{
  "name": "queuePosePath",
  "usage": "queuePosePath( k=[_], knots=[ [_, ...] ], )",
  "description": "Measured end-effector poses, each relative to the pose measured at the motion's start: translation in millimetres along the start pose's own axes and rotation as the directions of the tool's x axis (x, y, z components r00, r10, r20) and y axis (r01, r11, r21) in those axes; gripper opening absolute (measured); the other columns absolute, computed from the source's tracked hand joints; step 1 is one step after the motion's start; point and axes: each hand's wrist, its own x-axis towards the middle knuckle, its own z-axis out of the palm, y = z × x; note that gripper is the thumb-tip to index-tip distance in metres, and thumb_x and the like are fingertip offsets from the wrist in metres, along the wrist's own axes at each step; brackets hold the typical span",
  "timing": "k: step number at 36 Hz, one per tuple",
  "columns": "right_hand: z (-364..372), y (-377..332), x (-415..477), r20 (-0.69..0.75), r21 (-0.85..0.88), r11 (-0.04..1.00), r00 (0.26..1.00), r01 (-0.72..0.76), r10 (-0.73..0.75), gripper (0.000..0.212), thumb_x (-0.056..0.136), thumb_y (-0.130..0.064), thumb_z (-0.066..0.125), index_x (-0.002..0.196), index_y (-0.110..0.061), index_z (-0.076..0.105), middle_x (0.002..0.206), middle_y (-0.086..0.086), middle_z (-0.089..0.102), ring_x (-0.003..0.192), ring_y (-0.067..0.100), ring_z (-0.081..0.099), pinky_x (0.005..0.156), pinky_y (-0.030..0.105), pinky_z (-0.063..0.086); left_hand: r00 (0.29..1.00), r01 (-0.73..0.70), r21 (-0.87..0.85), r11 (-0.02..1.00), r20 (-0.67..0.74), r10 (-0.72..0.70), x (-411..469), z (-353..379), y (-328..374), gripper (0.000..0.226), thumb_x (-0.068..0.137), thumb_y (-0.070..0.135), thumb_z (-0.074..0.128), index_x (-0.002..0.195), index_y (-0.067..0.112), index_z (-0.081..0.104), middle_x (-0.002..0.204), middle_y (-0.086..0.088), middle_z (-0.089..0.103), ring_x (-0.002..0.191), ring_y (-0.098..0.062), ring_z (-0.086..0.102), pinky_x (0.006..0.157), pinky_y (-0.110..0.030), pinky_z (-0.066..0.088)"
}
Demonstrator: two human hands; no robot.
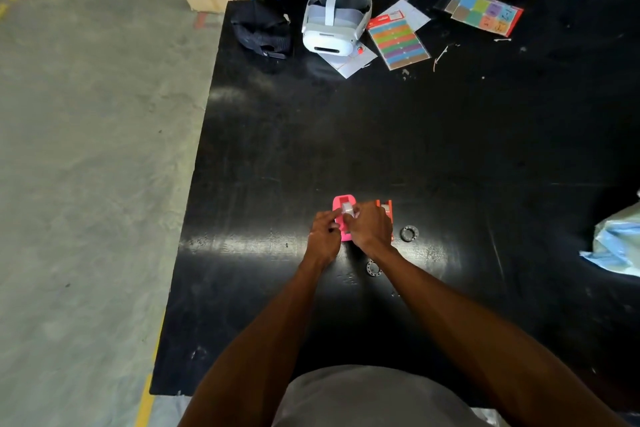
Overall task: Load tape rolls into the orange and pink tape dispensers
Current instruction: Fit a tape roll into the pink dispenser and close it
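The pink tape dispenser (343,204) lies on the black table (450,149), near its front. My left hand (323,236) grips the dispenser's left side. My right hand (369,227) pinches a small clear tape roll (347,209) held over the dispenser's open well. The orange dispenser (387,210) sits just to the right, mostly hidden behind my right hand. Two more tape rolls lie loose on the table, one (409,233) to the right of my hands and one (373,268) partly under my right wrist.
At the table's far side sit a white headset (334,19), a dark cap (263,28), colourful sticker sheets (398,42) and a second sheet pack (485,10). A crumpled blue-white plastic bag (620,243) lies at the right edge. Another person stands behind the table.
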Motion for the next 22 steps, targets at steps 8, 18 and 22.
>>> queuePosePath(
  k=[8, 18, 22],
  knots=[
    [-2.2, -2.4, -0.6, -0.01, -0.04, 0.999, 1.0, 0.013, -0.013, 0.022, 0.092, -0.03, 0.066, 0.098, -0.01, 0.074, 0.096, 0.014, 0.075, 0.093, 0.035, 0.07, 0.076, 0.038, 0.054, 0.999, -0.001, 0.022, 1.0, -0.043, 0.002, 4.5, 4.0, 0.9, 0.038, 0.098, 0.002, 0.054, 0.135, 0.011, 0.06, 0.133, -0.009, 0.058, 0.108, -0.016, 0.058, 0.066, 0.006, 0.038],
    [-4.1, -7.9, 1.3, 0.007, -0.132, 0.991, 1.0, 0.024, -0.023, 0.021, 0.093, -0.025, 0.064, 0.104, -0.008, 0.072, 0.104, 0.014, 0.074, 0.097, 0.034, 0.069, 0.07, 0.032, 0.044, 0.996, -0.065, 0.085, 0.994, -0.054, 0.069, 18.8, -1.1, 6.7, 0.053, 0.095, 0.022, 0.066, 0.145, 0.021, 0.049, 0.123, 0.001, 0.047, 0.099, -0.012, 0.055, 0.085, -0.027, 0.047],
    [-7.0, -10.7, 3.9, 0.02, -0.176, 0.984, 0.999, 0.037, -0.034, 0.022, 0.095, -0.022, 0.061, 0.109, -0.007, 0.07, 0.11, 0.014, 0.073, 0.103, 0.035, 0.068, 0.077, 0.035, 0.049, 0.997, -0.072, 0.129, 0.989, -0.002, 0.073, 32.8, -8.8, 3.6, 0.053, 0.091, 0.019, 0.073, 0.14, 0.014, 0.056, 0.123, -0.01, 0.044, 0.104, -0.015, 0.055, 0.098, -0.024, 0.045]
  ],
)
